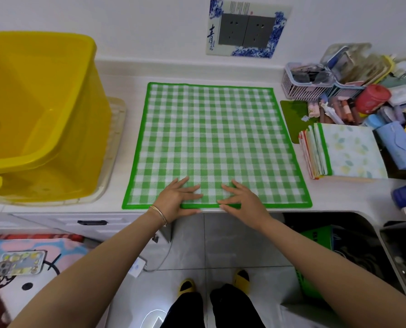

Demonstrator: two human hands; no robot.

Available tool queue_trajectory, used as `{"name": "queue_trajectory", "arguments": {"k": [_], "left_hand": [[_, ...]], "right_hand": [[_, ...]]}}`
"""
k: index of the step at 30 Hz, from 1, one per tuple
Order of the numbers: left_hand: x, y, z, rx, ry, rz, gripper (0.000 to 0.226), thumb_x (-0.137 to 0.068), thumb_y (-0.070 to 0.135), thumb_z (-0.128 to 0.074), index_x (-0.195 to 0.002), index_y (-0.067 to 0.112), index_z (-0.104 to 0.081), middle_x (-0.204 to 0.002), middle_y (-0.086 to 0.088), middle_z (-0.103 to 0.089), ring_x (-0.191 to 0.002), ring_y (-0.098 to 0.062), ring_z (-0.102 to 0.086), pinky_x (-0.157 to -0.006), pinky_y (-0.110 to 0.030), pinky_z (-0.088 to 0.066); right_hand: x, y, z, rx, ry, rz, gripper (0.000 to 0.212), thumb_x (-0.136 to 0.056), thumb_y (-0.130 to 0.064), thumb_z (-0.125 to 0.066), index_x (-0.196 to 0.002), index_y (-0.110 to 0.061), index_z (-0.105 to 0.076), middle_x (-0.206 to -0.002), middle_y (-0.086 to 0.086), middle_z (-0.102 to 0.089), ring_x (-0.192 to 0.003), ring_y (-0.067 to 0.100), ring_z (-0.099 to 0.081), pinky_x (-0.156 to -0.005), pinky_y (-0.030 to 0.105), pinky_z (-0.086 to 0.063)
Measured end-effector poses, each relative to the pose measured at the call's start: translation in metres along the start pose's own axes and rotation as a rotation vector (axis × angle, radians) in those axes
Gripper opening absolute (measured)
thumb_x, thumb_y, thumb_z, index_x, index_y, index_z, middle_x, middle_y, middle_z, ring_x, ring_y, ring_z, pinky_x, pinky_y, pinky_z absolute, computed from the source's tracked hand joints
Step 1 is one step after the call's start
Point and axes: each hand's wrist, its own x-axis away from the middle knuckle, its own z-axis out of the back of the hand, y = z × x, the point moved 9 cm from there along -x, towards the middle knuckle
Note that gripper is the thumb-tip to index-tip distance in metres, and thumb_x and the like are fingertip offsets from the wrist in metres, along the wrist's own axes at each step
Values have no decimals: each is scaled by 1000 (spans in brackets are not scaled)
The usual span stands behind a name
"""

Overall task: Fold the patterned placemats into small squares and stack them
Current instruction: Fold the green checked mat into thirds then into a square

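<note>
I have both hands at the near hem of the green checked placemat [211, 138], which lies flat on the counter [339, 197]. My left hand [177, 198] and right hand [241, 200] rest on it with fingers spread and straight, thumbs along the hem. Right of my right hand sits a stack of folded placemats [348, 150]. Beyond it, a white basket [299, 88] holds dark items I can't identify. A yellow tub [43, 159] stands left of my left hand.
</note>
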Motion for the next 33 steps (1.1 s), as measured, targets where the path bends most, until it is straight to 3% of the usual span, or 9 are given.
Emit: {"name": "queue_trajectory", "arguments": {"k": [6, 9, 13, 16, 18, 22, 24, 27, 33], "left_hand": [[0, -1, 6, 65, 25, 2, 59, -86, 64, -36, -103, 22, -73, -121, 0, -64, -127, -32, -43, -105, -49, -28], [-5, -9, 11, 151, 15, 105, 35, -85, 48, -55, -98, 22, -74, -115, 4, -66, -129, -23, -44, -103, -35, -40], [-16, -21, 16, 309, -49, 274, 18, -84, 30, -67, -95, 18, -76, -108, 5, -70, -124, -11, -48, -97, -20, -37], [-27, -23, 21, 380, -143, 323, 19, -84, 27, -67, -88, 11, -76, -101, -2, -72, -110, -6, -54, -90, -16, -39], [-34, -21, 26, 436, -211, 350, 19, -84, 24, -68, -86, 7, -76, -94, -2, -73, -90, -4, -62, -81, -16, -43], [-53, -18, 46, 490, -270, 354, 19, -86, 15, -66, -78, -1, -73, -63, 20, -66, -54, 15, -55, -59, -1, -37], [-66, -20, 59, 483, -276, 355, 25, -87, 15, -65, -67, 0, -70, -64, 17, -63, -66, 16, -58, -59, -1, -37], [-92, -27, 79, 385, -270, 330, 42, -86, 23, -66, -46, 26, -55, -42, 19, -54, -45, 8, -51, -62, -12, -39], [-144, -39, 121, 62, -146, 310, 25, -87, 44, -59, -79, 23, -71, -87, 9, -70, -84, -12, -63, -80, -29, -50]], "right_hand": [[-1, 2, 0, -39, 21, -28, 20, -88, -35, -62, -103, -26, -73, -140, -13, -47, -141, 10, -22, -112, 29, -15], [-4, 6, 3, -79, 15, -53, 20, -87, -36, -63, -101, -25, -73, -137, -13, -51, -139, 8, -25, -112, 31, -19], [-9, 13, 8, -188, -16, -106, 20, -83, -32, -69, -99, -22, -73, -129, -9, -59, -133, 7, -36, -113, 32, -25], [-14, 16, 16, -289, -42, -189, 18, -82, -30, -70, -97, -21, -74, -119, -6, -65, -123, 5, -48, -108, 27, -34], [-20, 10, 22, -262, -96, -219, 20, -83, -29, -69, -99, -18, -74, -108, -3, -69, -103, 3, -59, -96, 22, -44], [-36, 0, 46, -201, -133, -194, 14, -84, -33, -68, -90, -22, -75, -80, -12, -69, -75, 1, -62, -73, 22, -50], [-45, -3, 59, -149, -143, -160, 12, -85, -35, -67, -84, -24, -72, -74, -13, -66, -69, 0, -59, -67, 17, -45], [-64, -3, 84, -99, -130, -129, 19, -85, -35, -67, -90, -17, -73, -84, -6, -69, -78, 6, -61, -75, 21, -47], [-120, 4, 124, -51, -104, -72, 16, -85, -35, -67, -87, -20, -71, -86, -9, -67, -82, 6, -60, -79, 21, -41]]}}
